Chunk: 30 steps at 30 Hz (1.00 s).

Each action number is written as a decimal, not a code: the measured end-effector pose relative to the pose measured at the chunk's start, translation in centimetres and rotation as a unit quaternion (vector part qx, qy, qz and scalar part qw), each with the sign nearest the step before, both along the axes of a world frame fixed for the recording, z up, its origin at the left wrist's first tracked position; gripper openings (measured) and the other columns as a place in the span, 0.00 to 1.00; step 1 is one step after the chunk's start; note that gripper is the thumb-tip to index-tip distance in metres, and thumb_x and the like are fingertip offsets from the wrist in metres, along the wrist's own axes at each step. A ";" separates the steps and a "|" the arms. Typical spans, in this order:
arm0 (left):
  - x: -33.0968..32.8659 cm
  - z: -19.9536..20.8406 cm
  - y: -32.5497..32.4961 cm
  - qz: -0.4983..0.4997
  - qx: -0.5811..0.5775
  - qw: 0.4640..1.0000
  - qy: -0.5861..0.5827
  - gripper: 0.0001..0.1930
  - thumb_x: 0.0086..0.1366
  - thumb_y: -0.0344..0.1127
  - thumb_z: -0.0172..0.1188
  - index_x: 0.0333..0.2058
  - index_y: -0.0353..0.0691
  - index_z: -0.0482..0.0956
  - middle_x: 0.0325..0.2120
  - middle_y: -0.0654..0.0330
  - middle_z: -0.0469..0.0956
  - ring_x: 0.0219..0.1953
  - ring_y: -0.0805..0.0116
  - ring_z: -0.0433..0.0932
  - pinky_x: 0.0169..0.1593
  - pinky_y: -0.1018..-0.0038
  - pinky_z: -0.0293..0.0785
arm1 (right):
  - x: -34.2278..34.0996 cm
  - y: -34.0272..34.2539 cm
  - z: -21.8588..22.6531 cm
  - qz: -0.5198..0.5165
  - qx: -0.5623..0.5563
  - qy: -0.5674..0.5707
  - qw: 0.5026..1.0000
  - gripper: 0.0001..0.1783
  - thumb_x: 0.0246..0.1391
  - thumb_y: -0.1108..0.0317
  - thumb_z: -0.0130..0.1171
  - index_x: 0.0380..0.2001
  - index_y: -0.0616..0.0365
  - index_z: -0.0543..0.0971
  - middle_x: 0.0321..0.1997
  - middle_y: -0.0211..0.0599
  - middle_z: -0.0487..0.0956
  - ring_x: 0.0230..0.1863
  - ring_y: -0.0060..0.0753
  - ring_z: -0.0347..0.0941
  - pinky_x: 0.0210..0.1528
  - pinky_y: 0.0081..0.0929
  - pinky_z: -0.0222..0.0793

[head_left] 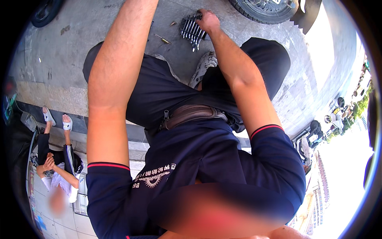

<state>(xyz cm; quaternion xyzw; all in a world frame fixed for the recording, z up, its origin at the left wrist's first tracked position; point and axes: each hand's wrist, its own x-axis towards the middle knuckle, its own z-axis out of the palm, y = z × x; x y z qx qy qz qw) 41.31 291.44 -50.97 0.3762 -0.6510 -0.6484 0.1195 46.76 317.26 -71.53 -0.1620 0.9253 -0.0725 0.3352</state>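
Note:
My right hand (209, 22) reaches down to the ground in front of my shoes, its fingers curled around the far right corner of a wrench set (193, 31). Several silver combination wrenches sit side by side in its black rack, with their ends toward me. Whether the fingers pinch one wrench or only the rack is hard to make out. My left forearm (124, 44) stretches up past the top edge, so the left hand is out of the picture. A small screwdriver (162, 38) with a yellowish handle lies left of the wrenches.
A motorcycle wheel (264, 14) stands at the top right, and another tyre (45, 14) at the top left. Grey paving (59, 51) spreads around my feet. On the left sits a person (59, 167) in white slides. Parked motorbikes (314, 133) line the right side.

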 end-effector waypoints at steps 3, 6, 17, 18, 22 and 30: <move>0.4 -0.1 -0.5 0.007 -0.014 1.000 -0.003 0.17 0.62 0.36 0.67 0.45 0.30 0.81 0.38 0.53 0.84 0.39 0.65 0.82 0.44 0.68 0.78 | 0.3 -0.1 0.4 0.006 -0.014 -0.008 1.000 0.28 0.54 0.54 0.68 0.59 0.43 0.77 0.62 0.47 0.77 0.62 0.53 0.75 0.62 0.46 0.74; 0.4 -0.3 -1.0 0.013 -0.063 0.998 -0.008 0.17 0.63 0.37 0.67 0.45 0.31 0.81 0.39 0.53 0.84 0.43 0.63 0.81 0.48 0.67 0.76 | 0.4 0.1 0.1 0.002 -0.027 0.000 1.000 0.26 0.54 0.54 0.67 0.56 0.44 0.79 0.61 0.48 0.77 0.61 0.53 0.76 0.62 0.46 0.74; 0.6 -0.3 -1.2 0.020 -0.020 0.999 0.016 0.16 0.63 0.37 0.67 0.44 0.32 0.81 0.39 0.53 0.84 0.43 0.63 0.80 0.50 0.67 0.75 | -1.7 1.5 -2.7 -0.108 -0.089 -0.076 0.987 0.21 0.51 0.57 0.71 0.46 0.54 0.84 0.48 0.44 0.86 0.52 0.47 0.82 0.57 0.39 0.76; 0.4 -0.2 -1.1 0.012 -0.023 1.000 0.017 0.16 0.63 0.37 0.67 0.44 0.31 0.81 0.39 0.53 0.84 0.43 0.63 0.80 0.50 0.67 0.75 | -1.9 2.0 -3.2 -0.129 -0.088 -0.090 0.984 0.21 0.50 0.57 0.71 0.46 0.54 0.85 0.49 0.43 0.86 0.53 0.47 0.82 0.58 0.38 0.76; 0.5 -0.5 -1.4 0.011 -0.029 0.999 0.017 0.15 0.62 0.37 0.68 0.43 0.31 0.82 0.39 0.53 0.84 0.43 0.63 0.80 0.50 0.67 0.75 | -1.9 1.1 -1.7 -0.118 -0.068 -0.091 0.987 0.19 0.50 0.57 0.71 0.44 0.53 0.85 0.47 0.43 0.87 0.52 0.47 0.82 0.57 0.38 0.77; 0.8 -1.0 -1.6 0.022 -0.021 0.999 0.021 0.15 0.63 0.36 0.68 0.43 0.31 0.82 0.38 0.54 0.84 0.42 0.64 0.80 0.49 0.68 0.75 | -1.0 0.2 -0.5 -0.090 -0.075 -0.020 0.993 0.19 0.53 0.57 0.68 0.46 0.52 0.85 0.50 0.46 0.85 0.55 0.51 0.81 0.59 0.42 0.76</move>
